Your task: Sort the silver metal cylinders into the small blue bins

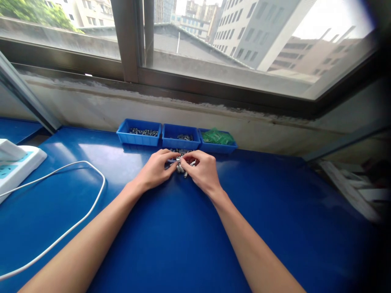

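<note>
My left hand (158, 167) and my right hand (202, 169) meet over a small pile of metal parts (182, 167) on the blue table. Thumb and fingers of each hand are pinched together at the pile, their tips almost touching. A small silvery piece seems to be between the fingertips, too small to name. Just behind the hands stand three blue bins. The left bin (139, 139) has many small metal parts in it, the middle bin (180, 143) has some grey metal pieces, and the right bin (217, 149) contains a green plastic bag (217, 136).
A white power strip (23, 167) lies at the left edge of the blue table (171, 240), with a white cable (100, 191) looping across the surface. Behind the bins rise a wall and a window frame (214, 85). Pale flat items (351, 189) are beyond the right edge.
</note>
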Tool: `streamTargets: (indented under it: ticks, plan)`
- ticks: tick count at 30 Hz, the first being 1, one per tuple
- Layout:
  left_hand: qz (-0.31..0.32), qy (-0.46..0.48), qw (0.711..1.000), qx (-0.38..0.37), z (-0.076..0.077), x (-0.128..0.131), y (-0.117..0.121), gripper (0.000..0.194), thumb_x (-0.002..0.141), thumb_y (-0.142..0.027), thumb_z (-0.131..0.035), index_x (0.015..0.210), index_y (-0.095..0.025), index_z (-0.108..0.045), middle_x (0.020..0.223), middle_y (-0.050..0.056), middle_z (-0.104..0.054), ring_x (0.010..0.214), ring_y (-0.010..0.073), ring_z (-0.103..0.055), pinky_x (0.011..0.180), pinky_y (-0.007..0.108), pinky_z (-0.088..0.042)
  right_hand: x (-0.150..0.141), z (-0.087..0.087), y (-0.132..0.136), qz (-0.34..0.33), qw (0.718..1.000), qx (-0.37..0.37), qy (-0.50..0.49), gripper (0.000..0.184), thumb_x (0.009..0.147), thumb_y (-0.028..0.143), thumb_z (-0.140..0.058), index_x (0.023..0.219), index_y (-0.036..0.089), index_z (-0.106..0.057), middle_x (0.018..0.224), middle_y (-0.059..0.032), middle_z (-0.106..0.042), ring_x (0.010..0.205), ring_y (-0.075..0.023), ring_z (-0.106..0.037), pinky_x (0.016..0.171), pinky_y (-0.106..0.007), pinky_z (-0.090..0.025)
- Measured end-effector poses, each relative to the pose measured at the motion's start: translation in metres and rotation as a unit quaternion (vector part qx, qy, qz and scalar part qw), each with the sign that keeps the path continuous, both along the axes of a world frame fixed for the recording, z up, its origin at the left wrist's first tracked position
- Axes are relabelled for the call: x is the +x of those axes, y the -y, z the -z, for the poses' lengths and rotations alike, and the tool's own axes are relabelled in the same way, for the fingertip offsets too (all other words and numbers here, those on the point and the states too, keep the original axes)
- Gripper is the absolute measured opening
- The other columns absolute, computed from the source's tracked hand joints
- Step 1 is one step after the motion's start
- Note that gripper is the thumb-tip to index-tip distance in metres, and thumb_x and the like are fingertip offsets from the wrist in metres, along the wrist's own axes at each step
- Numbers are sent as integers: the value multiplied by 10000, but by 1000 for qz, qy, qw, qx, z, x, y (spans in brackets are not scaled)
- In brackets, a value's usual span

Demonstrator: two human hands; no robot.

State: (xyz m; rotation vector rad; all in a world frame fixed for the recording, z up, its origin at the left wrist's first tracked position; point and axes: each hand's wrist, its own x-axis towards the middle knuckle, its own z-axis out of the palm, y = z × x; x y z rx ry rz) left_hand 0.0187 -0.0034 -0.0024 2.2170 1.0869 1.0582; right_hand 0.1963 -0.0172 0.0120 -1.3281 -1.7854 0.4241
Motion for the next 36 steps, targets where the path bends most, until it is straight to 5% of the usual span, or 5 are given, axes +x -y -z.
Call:
streamTargets:
  ticks: [6,13,20,25,36]
  plan:
    - [17,114,993,-22,-13,4,7,322,804,-228,-660,1117,-173,-713,1029,81,-734,872,186,-676,813,293,-543,-7,7,2,-39,932,-159,-323,327,697,458,-785,845,167,-759,791,-63,-752,702,-198,-695,662,-309,-544]
    - [7,256,955,-151,-12,5,6,343,789,-400,-737,1009,-137,-741,982,97,-761,899,223,-718,855,321,-569,-8,9,-2,-76,893,-179,-407,265,694,369,-820,876,184,-766,824,-38,-749,732,-161,-683,714,-283,-533]
    - [-82,314,938,-122,-9,-9,-13,338,729,-412,-788,928,-149,-710,844,76,-758,780,203,-727,761,301,-587,1,1,5,-19,996,10,-87,180,866,342,-658,939,207,-752,961,-65,-746,858,-214,-672,820,-357,-528]
    - [-214,399,888,-74,-4,-27,-34,341,727,-367,-786,968,-138,-707,792,70,-751,771,205,-737,767,310,-598,-1,4,9,-44,985,66,152,140,887,248,-624,946,203,-743,943,-85,-724,956,-256,-595,887,-407,-486]
    - [-202,485,841,-131,-7,-27,-44,474,767,-263,-734,1206,-108,-645,929,107,-748,782,203,-749,793,333,-619,-7,10,6,-2,987,32,160,124,896,206,-581,789,212,-643,846,-53,-710,849,-232,-584,782,-353,-467]
